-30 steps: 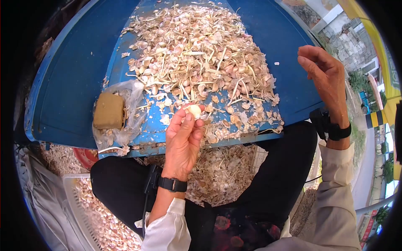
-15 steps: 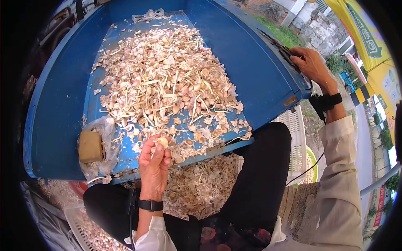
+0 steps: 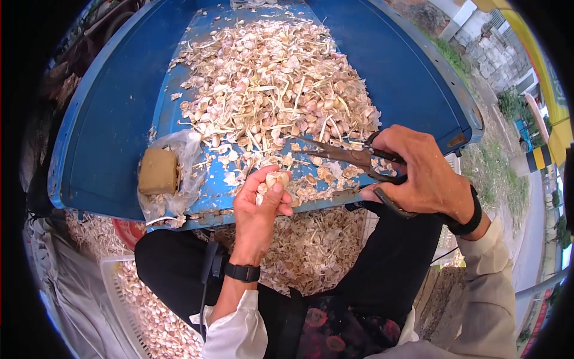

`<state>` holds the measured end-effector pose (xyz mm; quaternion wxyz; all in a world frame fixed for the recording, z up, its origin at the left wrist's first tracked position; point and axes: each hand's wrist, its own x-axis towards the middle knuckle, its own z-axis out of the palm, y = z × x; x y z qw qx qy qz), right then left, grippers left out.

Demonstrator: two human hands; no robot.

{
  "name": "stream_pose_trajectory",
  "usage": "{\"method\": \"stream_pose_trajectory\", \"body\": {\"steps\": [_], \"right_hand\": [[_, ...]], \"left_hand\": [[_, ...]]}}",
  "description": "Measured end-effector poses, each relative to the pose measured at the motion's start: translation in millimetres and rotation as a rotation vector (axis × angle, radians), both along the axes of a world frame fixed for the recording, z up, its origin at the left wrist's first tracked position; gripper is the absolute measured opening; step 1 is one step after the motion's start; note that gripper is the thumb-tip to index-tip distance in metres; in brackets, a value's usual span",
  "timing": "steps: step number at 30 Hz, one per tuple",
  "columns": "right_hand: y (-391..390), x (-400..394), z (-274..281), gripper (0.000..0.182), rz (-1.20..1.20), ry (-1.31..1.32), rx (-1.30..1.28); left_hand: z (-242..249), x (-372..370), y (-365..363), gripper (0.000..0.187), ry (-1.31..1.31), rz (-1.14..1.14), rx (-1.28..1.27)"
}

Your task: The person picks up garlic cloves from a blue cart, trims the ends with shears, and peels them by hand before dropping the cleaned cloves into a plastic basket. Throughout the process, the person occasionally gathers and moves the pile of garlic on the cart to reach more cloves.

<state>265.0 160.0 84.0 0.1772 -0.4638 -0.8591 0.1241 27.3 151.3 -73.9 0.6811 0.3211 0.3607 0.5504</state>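
My left hand (image 3: pixel 261 200) is closed around a few garlic cloves (image 3: pixel 276 179), pinched between thumb and fingers just above the front edge of the blue tray (image 3: pixel 179 222). My right hand (image 3: pixel 421 170) grips the handles of a pair of dark, worn scissors (image 3: pixel 353 157). Their blades are parted and point left over the tray, to the right of and slightly above the cloves, without touching them. Beyond both hands spreads a big heap of garlic cloves, skins and dry stalks (image 3: pixel 269 90).
A tan block (image 3: pixel 158 172) rests on a clear plastic bag (image 3: pixel 190 152) at the tray's left front corner. Below left stands a white crate (image 3: pixel 110 281) of cloves. Peelings (image 3: pixel 311 251) lie between my legs. The tray's blue side wall (image 3: pixel 406 66) rises at right.
My right hand has come from the tray's right rim to the middle front and now holds the scissors. The whole view has shifted; my left hand still holds garlic.
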Motion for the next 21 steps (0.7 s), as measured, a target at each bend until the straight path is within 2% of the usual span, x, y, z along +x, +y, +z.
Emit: {"method": "stream_pose_trajectory", "body": {"steps": [1, 4, 10, 17, 19, 20, 21], "right_hand": [[-2.8, -9.4, -17.9, 0.054, 0.004, -0.051, -0.064], [-0.5, -20.7, -57.4, 0.059, 0.029, -0.193, 0.004], [5.5, -32.1, -54.0, 0.057, 0.038, -0.38, -0.048], [4.3, -23.8, -75.1, 0.057, 0.067, -0.362, -0.115], [0.7, -26.8, -80.1, 0.051, 0.1, -0.109, -0.312], [-2.9, -31.5, -77.8, 0.051, 0.097, -0.114, -0.312], [-7.0, -40.6, -73.9, 0.046, -0.106, 0.204, -0.508]], "left_hand": [[1.7, -1.9, -2.4, 0.031, 0.041, 0.009, 0.023], [2.8, -6.7, -9.2, 0.035, 0.036, -0.022, 0.07], [13.3, -14.8, -12.6, 0.029, 0.137, -0.057, 0.066], [13.5, -16.4, -16.8, 0.026, 0.218, -0.108, 0.13], [14.6, -9.5, -16.5, 0.027, 0.158, -0.095, 0.112], [14.9, -5.8, -16.4, 0.028, 0.095, -0.079, 0.094], [15.7, -4.4, -16.3, 0.028, 0.093, -0.081, 0.095]]}}
